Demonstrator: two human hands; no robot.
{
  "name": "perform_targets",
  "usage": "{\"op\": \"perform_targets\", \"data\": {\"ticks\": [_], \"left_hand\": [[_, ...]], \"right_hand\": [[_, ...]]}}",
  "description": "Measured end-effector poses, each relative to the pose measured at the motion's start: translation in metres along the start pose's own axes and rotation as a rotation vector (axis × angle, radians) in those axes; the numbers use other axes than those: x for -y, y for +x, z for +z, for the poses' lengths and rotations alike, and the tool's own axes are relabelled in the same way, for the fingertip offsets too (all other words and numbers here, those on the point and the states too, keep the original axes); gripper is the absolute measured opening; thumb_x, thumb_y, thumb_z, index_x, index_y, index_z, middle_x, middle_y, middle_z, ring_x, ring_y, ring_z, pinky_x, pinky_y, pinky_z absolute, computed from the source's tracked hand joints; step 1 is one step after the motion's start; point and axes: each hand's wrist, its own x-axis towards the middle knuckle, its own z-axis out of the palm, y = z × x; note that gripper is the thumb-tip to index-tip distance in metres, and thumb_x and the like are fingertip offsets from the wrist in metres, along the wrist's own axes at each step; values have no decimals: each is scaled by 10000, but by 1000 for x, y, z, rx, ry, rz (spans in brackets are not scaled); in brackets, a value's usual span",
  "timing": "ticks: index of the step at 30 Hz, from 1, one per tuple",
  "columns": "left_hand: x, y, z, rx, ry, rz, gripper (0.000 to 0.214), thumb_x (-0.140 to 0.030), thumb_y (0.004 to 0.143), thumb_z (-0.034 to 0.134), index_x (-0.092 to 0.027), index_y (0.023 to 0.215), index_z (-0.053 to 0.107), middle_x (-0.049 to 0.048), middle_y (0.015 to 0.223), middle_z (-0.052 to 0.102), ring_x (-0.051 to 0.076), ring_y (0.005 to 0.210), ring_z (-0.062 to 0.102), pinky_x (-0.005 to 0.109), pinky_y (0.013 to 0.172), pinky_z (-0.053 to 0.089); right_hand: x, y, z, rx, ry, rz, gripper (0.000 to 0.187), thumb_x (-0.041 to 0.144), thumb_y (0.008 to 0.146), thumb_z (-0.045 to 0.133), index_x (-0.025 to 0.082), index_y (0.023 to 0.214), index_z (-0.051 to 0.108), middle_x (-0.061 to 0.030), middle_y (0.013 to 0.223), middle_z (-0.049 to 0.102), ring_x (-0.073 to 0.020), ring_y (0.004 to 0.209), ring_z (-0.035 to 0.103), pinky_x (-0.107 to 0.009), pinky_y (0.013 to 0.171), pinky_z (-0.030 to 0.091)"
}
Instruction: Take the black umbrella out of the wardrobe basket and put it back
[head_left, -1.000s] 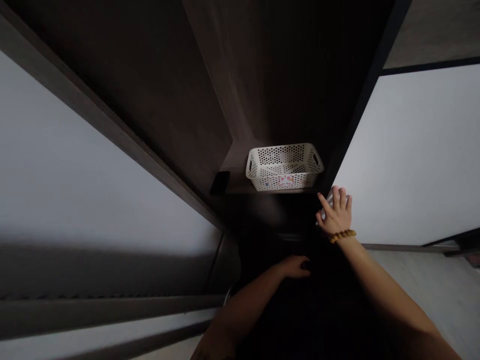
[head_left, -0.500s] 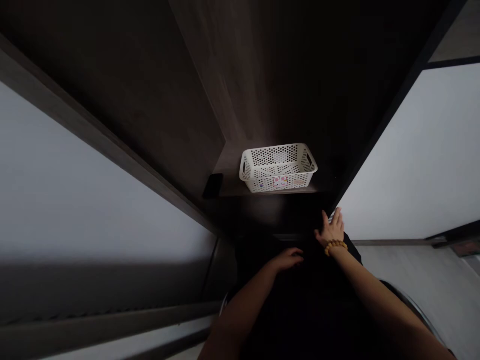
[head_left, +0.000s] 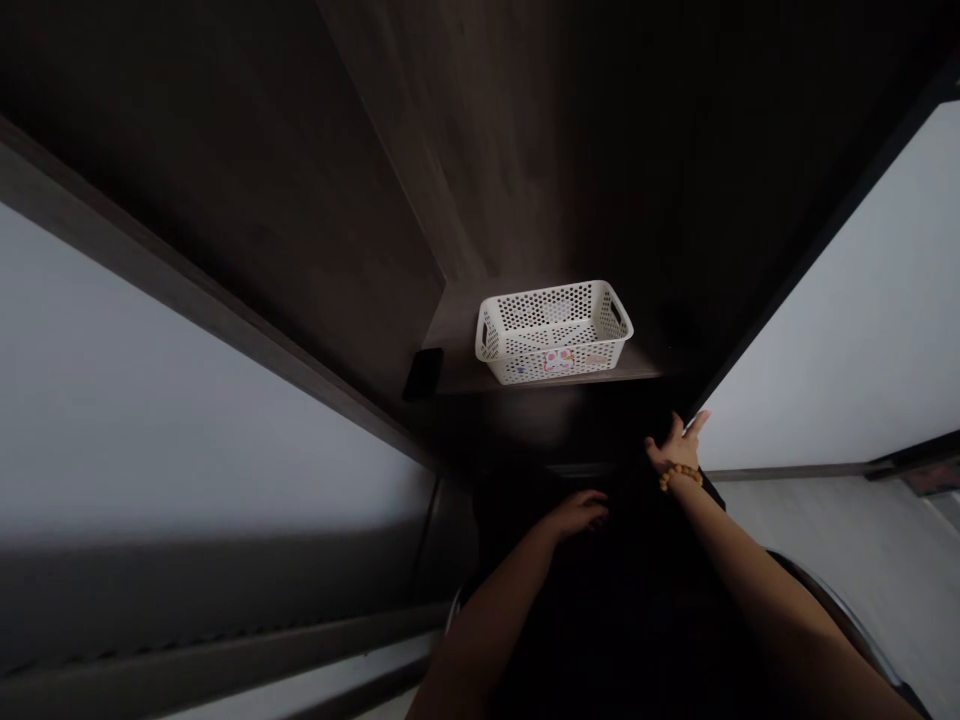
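My right hand [head_left: 675, 445], with a bead bracelet on the wrist, rests with fingers stretched out against the edge of a white sliding door [head_left: 840, 340]. My left hand [head_left: 577, 512] reaches into the dark lower part of a wardrobe; its fingers curl down onto something black that I cannot make out. A white perforated basket [head_left: 553, 330] with a small sticker stands on the dark wooden shelf [head_left: 637, 366] above both hands.
A small black object [head_left: 423, 373] sits at the shelf's left end. Another white sliding door [head_left: 187, 400] with a dark frame fills the left. A dark cable [head_left: 429, 525] hangs below it. Light floor [head_left: 855, 540] shows at lower right.
The right door has slid further right, widening the opening. My right hand moved with its edge and dropped slightly. The left hand has barely moved.
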Motion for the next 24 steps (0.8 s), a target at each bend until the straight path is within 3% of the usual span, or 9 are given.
{"op": "perform_targets", "data": {"ticks": [3,7,13,19,24], "left_hand": [[-2,-1,0,-2,-5,1,422,-277,845,670,-203,1258,619,47,1006,690,171,892,680,304,816,521],[-4,-3,0,3,-10,1,409,-250,856,645,-199,1260,615,53,1011,693,170,904,680,305,824,522],[-7,-4,0,11,-17,-6,402,-210,875,613,-186,1276,609,59,1010,689,161,891,673,291,806,512],[-8,-2,0,10,-21,-16,406,-185,878,596,-179,1284,603,48,1006,684,142,869,664,269,788,504],[-8,-4,0,13,-22,-19,408,-196,880,592,-183,1288,604,43,1000,685,141,874,664,268,795,508]], "right_hand": [[-4,6,0,73,73,132,856,485,816,587,168,1564,318,-218,1635,-148,-424,1281,512,-506,1015,459],[-13,16,5,187,189,334,875,494,826,599,197,1584,276,-271,1620,45,-406,1240,570,-498,1022,455],[-22,22,11,172,203,418,953,555,815,606,175,1601,224,-294,1591,158,-389,1218,590,-501,1004,468],[-21,25,10,202,160,490,1012,569,838,582,211,1635,73,-243,1624,138,-377,1348,495,-471,1081,440],[-17,25,6,228,134,515,1045,554,872,554,182,1633,-58,-214,1638,151,-335,1447,381,-410,1162,378]]}}
